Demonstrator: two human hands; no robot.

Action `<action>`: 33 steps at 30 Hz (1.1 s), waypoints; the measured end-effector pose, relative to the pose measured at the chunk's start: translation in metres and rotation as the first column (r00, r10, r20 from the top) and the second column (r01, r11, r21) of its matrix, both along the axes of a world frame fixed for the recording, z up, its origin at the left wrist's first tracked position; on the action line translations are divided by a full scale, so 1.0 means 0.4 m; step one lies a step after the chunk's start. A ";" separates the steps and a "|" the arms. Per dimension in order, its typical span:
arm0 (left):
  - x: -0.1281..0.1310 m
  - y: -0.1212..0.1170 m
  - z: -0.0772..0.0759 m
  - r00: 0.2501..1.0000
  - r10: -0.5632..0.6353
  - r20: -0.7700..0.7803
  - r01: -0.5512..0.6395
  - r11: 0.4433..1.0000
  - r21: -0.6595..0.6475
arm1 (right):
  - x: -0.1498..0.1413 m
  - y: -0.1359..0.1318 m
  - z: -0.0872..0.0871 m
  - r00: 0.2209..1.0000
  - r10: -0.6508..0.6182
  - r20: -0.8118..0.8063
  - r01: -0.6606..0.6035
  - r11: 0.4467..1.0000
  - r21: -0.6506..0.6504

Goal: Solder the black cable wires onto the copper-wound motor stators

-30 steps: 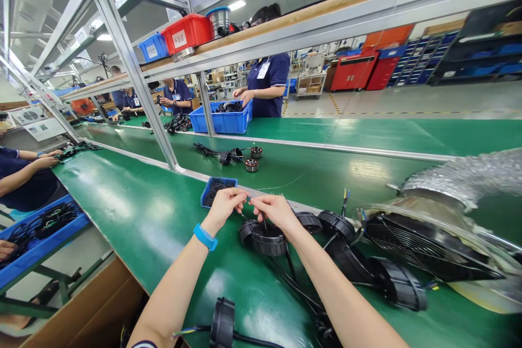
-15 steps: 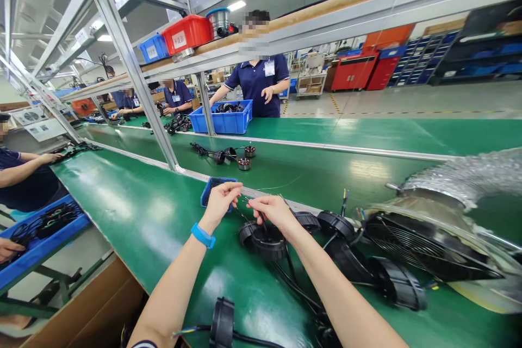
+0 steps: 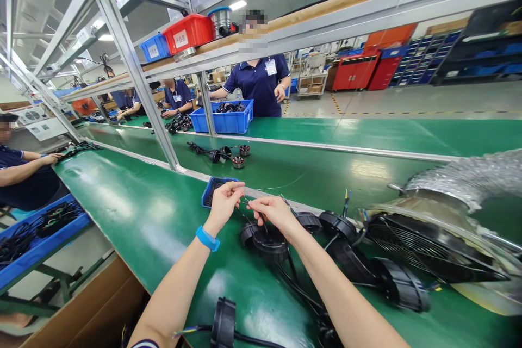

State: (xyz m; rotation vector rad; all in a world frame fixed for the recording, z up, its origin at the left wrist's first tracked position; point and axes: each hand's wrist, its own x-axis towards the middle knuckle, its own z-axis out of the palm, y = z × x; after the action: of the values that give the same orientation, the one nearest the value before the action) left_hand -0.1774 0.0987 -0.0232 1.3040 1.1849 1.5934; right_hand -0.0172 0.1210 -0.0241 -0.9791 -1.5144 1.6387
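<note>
The left hand [image 3: 223, 207], with a blue wristband [image 3: 207, 238], and the right hand [image 3: 274, 213] are raised close together above the green belt [image 3: 122, 217], near but not touching; their fingers [image 3: 238, 187] are pinched, and thin wires [image 3: 252, 204] go in between them, but the wires are so fine that I cannot tell if the fingers are clamped on them; the hands partly hide a round black part [image 3: 264, 244], which lies on the belt just below them, with its flat face turned up and tilted; its thick cable [image 3: 296, 283] runs along its long axis toward the lower right and is cut off at the bottom edge; more black parts lie beside it, one [image 3: 399, 285] to the right and one [image 3: 223, 322] cut off near the bottom; a small blue tray [image 3: 206, 196] stands on the belt just beyond the left hand, and it holds dark coiled wires; across the line, a blue crate [image 3: 222, 125] holds black parts, but they are too small to make out; a co-worker [image 3: 256, 84] stands behind it; to the right, a fan grille [image 3: 411, 244] and a foil duct [image 3: 465, 179] are partly cut off.
</note>
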 end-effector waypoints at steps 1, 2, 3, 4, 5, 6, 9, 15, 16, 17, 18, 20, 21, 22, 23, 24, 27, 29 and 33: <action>0.000 0.000 0.000 1.000 0.004 -0.002 -0.004 1.000 0.003 | 0.000 0.000 0.000 1.000 0.000 0.000 0.000 1.000 0.003; 0.000 0.000 -0.001 1.000 0.007 -0.002 -0.007 1.000 0.008 | 0.001 0.000 0.000 1.000 -0.001 0.001 0.001 1.000 0.005; -0.001 0.000 -0.001 1.000 0.010 -0.003 -0.010 1.000 0.012 | 0.001 0.000 0.000 1.000 -0.002 0.001 0.002 1.000 0.009; -0.001 0.001 -0.002 1.000 0.012 -0.006 -0.012 1.000 0.013 | 0.001 0.000 0.000 1.000 -0.002 0.001 0.002 1.000 0.012; -0.001 0.001 -0.003 1.000 0.012 -0.010 -0.012 1.000 0.013 | 0.002 0.000 0.000 1.000 -0.003 0.001 0.003 1.000 0.015; -0.002 0.001 -0.004 1.000 0.012 -0.016 -0.012 1.000 0.011 | 0.002 0.000 0.000 1.000 -0.004 0.002 0.004 1.000 0.019; -0.001 0.001 -0.008 0.999 0.009 -0.040 -0.009 1.000 0.003 | 0.002 -0.001 0.001 1.000 -0.004 0.004 0.004 1.000 0.029; 0.000 0.002 -0.012 0.997 0.015 -0.074 -0.015 1.000 0.000 | 0.003 -0.002 0.003 1.000 -0.006 0.019 0.006 0.999 0.040; 0.000 0.001 -0.012 0.996 0.020 -0.086 -0.019 1.000 0.009 | 0.002 -0.002 0.003 1.000 -0.006 0.022 0.005 0.999 0.042; 0.001 0.001 -0.011 0.994 0.028 -0.102 -0.026 0.999 0.023 | 0.002 -0.001 0.002 1.000 -0.006 0.025 0.005 0.999 0.043; 0.002 0.000 -0.011 0.992 0.038 -0.120 -0.033 0.999 0.041 | 0.001 -0.001 0.002 1.000 -0.005 0.027 0.004 0.999 0.045; 0.006 -0.001 -0.011 0.988 0.055 -0.147 -0.046 0.997 0.068 | 0.000 0.000 0.000 0.999 -0.005 0.031 0.003 0.999 0.049; 0.008 -0.002 -0.012 0.987 0.055 -0.151 -0.045 0.997 0.069 | -0.001 0.000 0.000 0.999 -0.005 0.033 0.003 0.999 0.052; 0.010 -0.002 -0.014 0.988 0.050 -0.147 -0.042 0.997 0.060 | -0.001 0.001 0.000 0.999 -0.006 0.034 0.004 0.998 0.055; 0.013 -0.001 -0.016 0.990 0.043 -0.138 -0.037 0.998 0.044 | -0.001 0.001 0.000 0.999 -0.008 0.035 0.006 0.998 0.058; 0.015 0.000 -0.019 0.992 0.035 -0.125 -0.031 0.999 0.027 | 0.000 0.001 0.000 0.999 -0.009 0.035 0.007 0.998 0.060; 0.019 0.002 -0.026 0.996 0.012 -0.086 -0.012 1.000 -0.005 | 0.003 0.002 0.002 0.999 -0.016 0.034 0.014 0.997 0.069; 0.020 0.002 -0.030 0.997 -0.005 -0.079 0.006 1.000 0.001 | 0.006 0.003 0.003 0.999 -0.027 0.031 0.025 0.997 0.078; 0.026 -0.003 -0.034 0.986 -0.029 -0.163 0.040 0.997 0.064 | 0.014 0.010 0.001 0.999 -0.044 0.031 0.040 0.994 0.099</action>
State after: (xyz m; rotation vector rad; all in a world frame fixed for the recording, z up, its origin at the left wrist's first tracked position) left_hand -0.1669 0.0975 -0.0368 1.5132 1.2074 1.5375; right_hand -0.0116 0.1250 -0.0235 -0.9826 -1.5708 1.5106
